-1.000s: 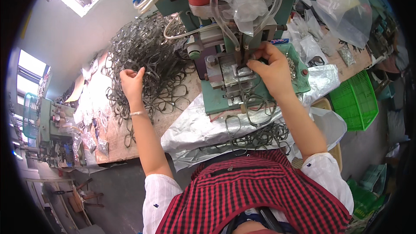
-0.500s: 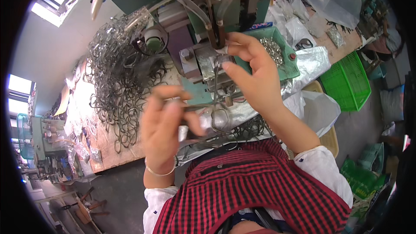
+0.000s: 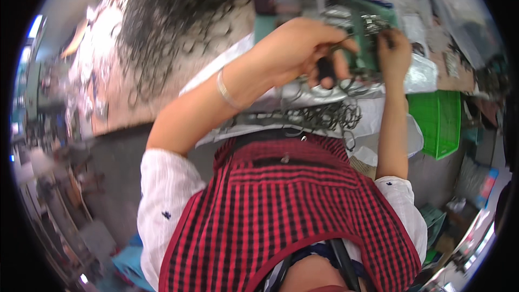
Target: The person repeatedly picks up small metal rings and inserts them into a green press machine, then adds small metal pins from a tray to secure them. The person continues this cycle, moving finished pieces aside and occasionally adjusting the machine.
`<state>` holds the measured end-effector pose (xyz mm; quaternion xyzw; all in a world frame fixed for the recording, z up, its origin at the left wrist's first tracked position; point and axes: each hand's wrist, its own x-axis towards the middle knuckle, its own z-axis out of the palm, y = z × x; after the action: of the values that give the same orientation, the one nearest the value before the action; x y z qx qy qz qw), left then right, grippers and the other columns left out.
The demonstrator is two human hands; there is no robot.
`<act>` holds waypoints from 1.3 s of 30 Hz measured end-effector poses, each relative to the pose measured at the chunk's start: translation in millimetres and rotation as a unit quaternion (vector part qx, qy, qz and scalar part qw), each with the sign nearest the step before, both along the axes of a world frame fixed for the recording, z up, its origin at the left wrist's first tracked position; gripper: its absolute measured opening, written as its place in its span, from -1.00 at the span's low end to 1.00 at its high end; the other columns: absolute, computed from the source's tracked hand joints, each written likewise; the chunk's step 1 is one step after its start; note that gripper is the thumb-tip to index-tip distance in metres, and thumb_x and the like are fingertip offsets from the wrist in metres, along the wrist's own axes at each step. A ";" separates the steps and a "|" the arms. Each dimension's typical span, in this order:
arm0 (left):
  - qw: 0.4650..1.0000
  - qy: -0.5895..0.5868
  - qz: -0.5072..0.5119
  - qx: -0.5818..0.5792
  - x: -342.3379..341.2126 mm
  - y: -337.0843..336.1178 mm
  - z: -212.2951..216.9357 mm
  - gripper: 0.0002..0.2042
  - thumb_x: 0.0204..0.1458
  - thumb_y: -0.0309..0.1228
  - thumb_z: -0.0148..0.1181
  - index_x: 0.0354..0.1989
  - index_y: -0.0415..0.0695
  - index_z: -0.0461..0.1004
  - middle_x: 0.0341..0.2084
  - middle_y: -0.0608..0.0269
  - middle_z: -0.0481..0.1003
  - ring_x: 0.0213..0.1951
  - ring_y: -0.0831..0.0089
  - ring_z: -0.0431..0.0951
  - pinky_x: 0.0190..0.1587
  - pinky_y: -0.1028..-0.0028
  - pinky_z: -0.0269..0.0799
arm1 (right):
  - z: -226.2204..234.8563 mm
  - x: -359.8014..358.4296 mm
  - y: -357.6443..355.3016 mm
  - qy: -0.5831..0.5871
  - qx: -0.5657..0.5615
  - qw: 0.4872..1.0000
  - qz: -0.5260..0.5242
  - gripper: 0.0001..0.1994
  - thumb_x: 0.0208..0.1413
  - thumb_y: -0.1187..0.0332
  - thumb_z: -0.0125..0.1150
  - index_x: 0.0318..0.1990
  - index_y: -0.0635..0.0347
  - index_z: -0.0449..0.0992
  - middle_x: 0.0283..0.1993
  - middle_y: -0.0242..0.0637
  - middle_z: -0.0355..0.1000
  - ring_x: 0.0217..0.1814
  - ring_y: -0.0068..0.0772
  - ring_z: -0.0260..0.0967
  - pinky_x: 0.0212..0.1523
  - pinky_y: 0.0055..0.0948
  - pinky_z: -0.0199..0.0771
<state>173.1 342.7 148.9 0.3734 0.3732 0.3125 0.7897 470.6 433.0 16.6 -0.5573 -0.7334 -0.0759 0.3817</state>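
The picture is blurred by motion. My left hand [image 3: 303, 48] is raised over the bench, fingers curled around a thin dark wire ring [image 3: 340, 46] with a small black piece under the thumb. My right hand [image 3: 394, 48] is just to its right. Its fingertips are pinched together at a heap of small shiny metal parts [image 3: 373, 24] in a green tray [image 3: 357, 11]. Blur hides whether it holds one. A thin bracelet circles my left wrist. More dark wire rings [image 3: 319, 116] lie along the bench's near edge, below both hands.
A big tangled pile of dark wire rings [image 3: 178, 21] covers the bench at the left. A silver foil sheet [image 3: 421, 75] and white sheeting lie under the hands. A green plastic basket [image 3: 438, 121] stands low on the right. Clear plastic bags lie at the far right.
The view has swung left and down. My left hand came from the ring pile at the left up to the right hand, holding a wire ring. My right hand left the machine for the parts tray.
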 end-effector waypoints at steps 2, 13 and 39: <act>1.000 -0.020 0.022 0.000 -0.2 -1.0 -3.2 -0.60 0.40 -0.26 -0.05 0.03 -0.38 0.57 -0.51 0.10 0.64 -0.68 0.43 0.58 -0.73 0.57 0.39 | 10.7 -10.3 2.2 0.001 -0.046 0.999 -0.007 -0.84 0.13 0.28 0.32 -0.23 0.13 0.69 -0.14 -0.11 0.63 -0.10 0.03 0.58 -0.09 -0.15 0.54; 0.768 0.571 -0.177 0.228 -119.4 -105.7 -33.6 -0.73 0.10 -0.24 0.35 -0.13 -0.15 0.67 -0.32 0.05 0.64 -0.26 0.16 0.66 -0.16 0.21 0.55 | 9.8 1.8 -28.9 0.258 -0.143 0.955 -0.024 -0.81 0.22 0.34 0.35 -0.07 0.16 0.70 -0.26 -0.38 0.65 -0.22 -0.62 0.52 -0.12 -0.55 0.48; 0.762 0.544 -0.212 0.281 -105.4 -91.4 -66.8 -0.76 0.06 -0.41 0.37 -0.12 -0.22 0.65 -0.30 0.06 0.66 -0.31 0.18 0.66 -0.19 0.29 0.55 | 80.3 -33.0 -70.8 0.349 -0.174 0.914 0.110 -0.82 0.12 0.47 0.38 -0.12 0.26 0.71 -0.17 -0.37 0.65 -0.15 -0.60 0.53 -0.06 -0.59 0.49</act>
<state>67.7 251.4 82.1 0.7556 0.5468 -0.0270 0.3597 437.6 362.1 96.9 -0.5220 -0.6116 0.2949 0.5162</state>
